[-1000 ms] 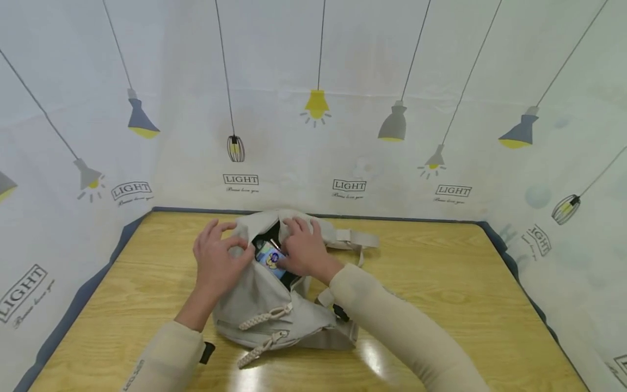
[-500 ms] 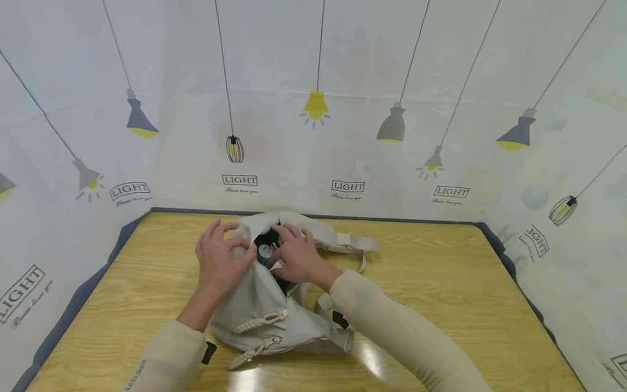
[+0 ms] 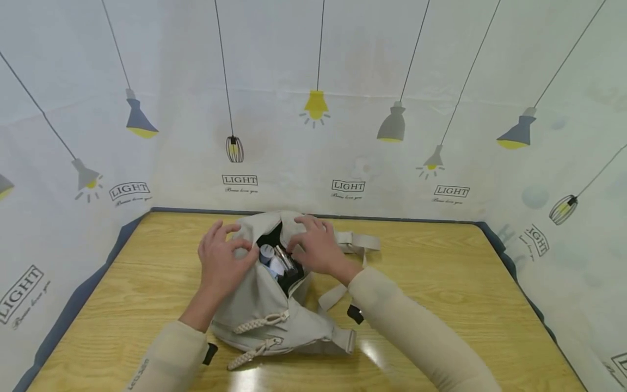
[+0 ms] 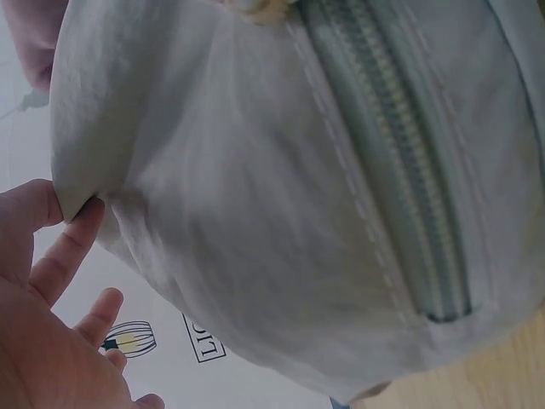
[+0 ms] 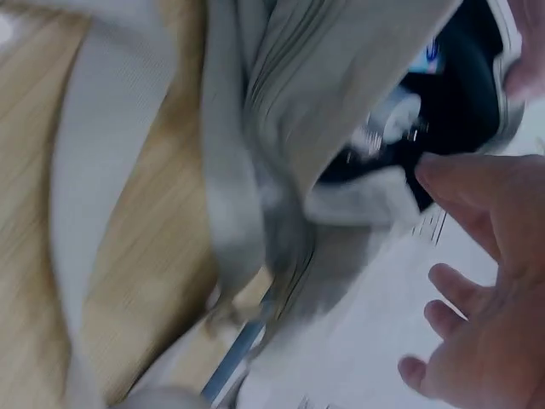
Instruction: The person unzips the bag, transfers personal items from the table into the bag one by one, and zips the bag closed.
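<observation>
A pale grey backpack [image 3: 254, 305] lies on the table with its dark main opening gaping. My left hand [image 3: 222, 256] pinches the left rim between thumb and forefinger, and the left wrist view shows the fabric [image 4: 213, 170] drawn to a point there. At the right rim, my right hand [image 3: 318, 247] holds the edge with thumb and forefinger; its other fingers are loosely bent in the right wrist view. Inside sit a round-topped item [image 3: 266, 252], a white item [image 3: 277, 265] and slim tubes [image 3: 284, 257]. The bag's depth is hidden.
Two braided zipper pulls [image 3: 262, 322] hang at the bag's front. A strap [image 3: 362, 241] trails right over the wooden table [image 3: 441, 283]. Behind stands a white cloth backdrop [image 3: 274, 120] printed with lamps.
My right hand has withdrawn from inside the opening to its right rim. The blue cartoon-printed item is no longer plainly seen; other contents are uncovered. My left hand stays at the left rim.
</observation>
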Demonstrator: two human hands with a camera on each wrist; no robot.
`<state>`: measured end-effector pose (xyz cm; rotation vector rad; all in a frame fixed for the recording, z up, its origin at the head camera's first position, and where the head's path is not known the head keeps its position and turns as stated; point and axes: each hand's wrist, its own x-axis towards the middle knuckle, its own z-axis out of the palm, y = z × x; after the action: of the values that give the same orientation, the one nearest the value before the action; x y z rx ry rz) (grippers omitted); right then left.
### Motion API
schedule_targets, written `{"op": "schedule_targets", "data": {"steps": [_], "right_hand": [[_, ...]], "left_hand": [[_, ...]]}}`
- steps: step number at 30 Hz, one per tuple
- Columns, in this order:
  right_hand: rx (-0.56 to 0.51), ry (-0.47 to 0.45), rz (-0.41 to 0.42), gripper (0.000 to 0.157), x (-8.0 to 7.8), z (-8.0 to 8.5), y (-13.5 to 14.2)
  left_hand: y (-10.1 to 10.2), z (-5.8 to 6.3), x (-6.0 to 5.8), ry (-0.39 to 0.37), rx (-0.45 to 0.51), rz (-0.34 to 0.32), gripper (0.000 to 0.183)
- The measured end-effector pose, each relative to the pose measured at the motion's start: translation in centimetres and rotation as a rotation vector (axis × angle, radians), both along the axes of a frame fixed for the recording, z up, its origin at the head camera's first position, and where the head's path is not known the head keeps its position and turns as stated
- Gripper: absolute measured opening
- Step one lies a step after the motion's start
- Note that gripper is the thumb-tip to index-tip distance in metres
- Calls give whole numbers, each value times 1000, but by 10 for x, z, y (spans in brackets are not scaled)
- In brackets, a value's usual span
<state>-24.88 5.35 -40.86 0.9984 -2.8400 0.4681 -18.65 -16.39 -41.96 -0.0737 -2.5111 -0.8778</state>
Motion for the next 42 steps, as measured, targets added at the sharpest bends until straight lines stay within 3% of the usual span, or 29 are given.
{"op": "schedule_targets", "data": {"steps": [5,8,14,18,25,31,34,37,42], "right_hand": [[-77,101,-156,6,-1,-12,23],[-57,78,-199,12,4,-22,31],[17,-3,-153,18,10,-35,30],[-25,-11,-123,14,10,-35,27],[-313,87,-16,14,3,-7,25],[-448,122,25,16,-2,32,20],[-481,108,16,17,-3,48,17],[-469,111,3,17,-4,57,14],[-378,58,-55,18,-2,54,16]], "left_hand": [[-1,0,2,-18,13,5,19],[-1,0,2,-12,15,6,20],[0,-1,3,6,24,4,19],[2,-1,2,20,29,-4,18],[3,9,-5,78,33,-1,18],[5,29,-10,152,51,-16,20],[7,38,-14,156,47,-29,20],[13,42,-20,112,16,-54,21],[26,40,-25,5,-41,-94,23]]}}
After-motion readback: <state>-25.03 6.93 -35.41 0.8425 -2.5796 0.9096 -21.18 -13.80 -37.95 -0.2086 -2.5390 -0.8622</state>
